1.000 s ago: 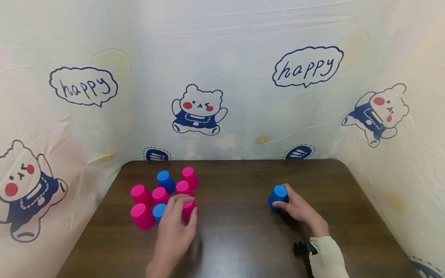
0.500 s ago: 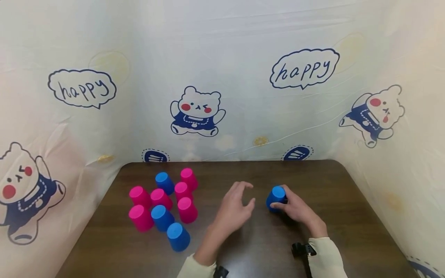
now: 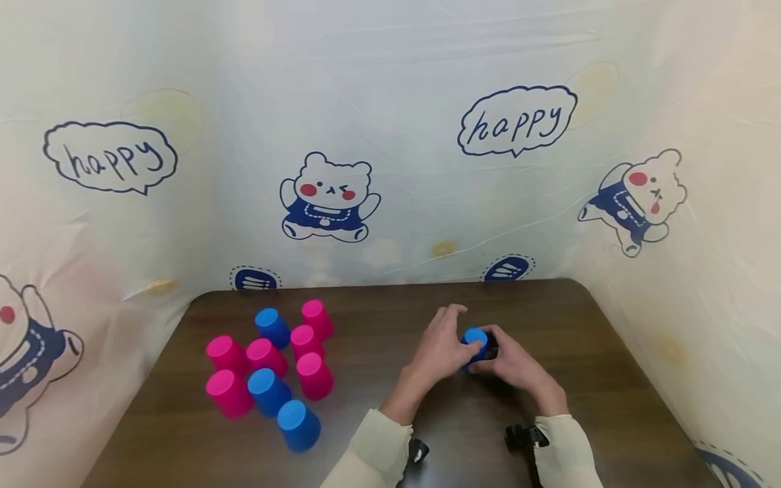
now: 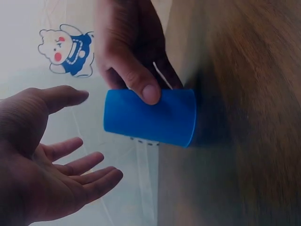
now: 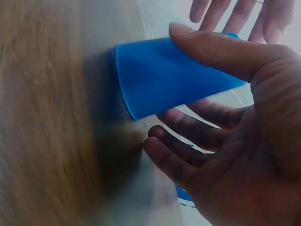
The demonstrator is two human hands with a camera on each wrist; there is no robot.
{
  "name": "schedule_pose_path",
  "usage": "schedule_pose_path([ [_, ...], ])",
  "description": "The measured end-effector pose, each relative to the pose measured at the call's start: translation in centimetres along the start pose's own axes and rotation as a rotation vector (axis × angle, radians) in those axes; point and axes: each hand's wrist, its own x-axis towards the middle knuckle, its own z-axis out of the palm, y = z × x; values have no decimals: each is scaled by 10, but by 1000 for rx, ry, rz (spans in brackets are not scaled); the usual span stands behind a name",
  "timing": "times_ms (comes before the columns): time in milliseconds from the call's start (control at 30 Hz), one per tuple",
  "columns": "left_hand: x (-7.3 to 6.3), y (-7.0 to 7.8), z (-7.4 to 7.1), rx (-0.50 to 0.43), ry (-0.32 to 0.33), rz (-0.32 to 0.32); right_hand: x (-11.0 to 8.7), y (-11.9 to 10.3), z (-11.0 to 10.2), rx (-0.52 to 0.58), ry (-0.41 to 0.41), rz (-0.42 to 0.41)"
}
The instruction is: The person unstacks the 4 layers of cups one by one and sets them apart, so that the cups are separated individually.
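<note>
My right hand (image 3: 518,359) grips an upside-down blue cup (image 3: 474,335) by its side, right of the table's middle. Its thumb lies along one side of the cup wall (image 5: 160,77) and fingers reach round the other, as the right wrist view shows. The cup's wide rim faces the tabletop. My left hand (image 3: 436,349) is just left of this cup, thumb and fingers spread. In the left wrist view a gap shows between the left fingers (image 4: 101,183) and the held cup (image 4: 136,117).
On the left of the brown table (image 3: 378,420) several upside-down cups stand in a loose group: pink cups (image 3: 228,393) and three blue cups (image 3: 299,425). A patterned white curtain (image 3: 403,135) rises behind the table and along both sides.
My left hand has left the group of cups and moved right, up beside the held blue cup. My right hand keeps its grip in nearly the same place. The head view has turned slightly right.
</note>
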Motion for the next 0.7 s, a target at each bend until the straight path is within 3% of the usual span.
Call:
schedule_pose_path([
  [233, 9, 1, 13, 17, -38, -16, -5, 1, -13, -53, -18, 18],
  [500, 17, 4, 29, 105, -36, -23, -17, 3, -28, -184, 100, 104],
  [700, 16, 0, 35, 125, -8, -26, -22, 3, -31, -190, 90, 117],
])
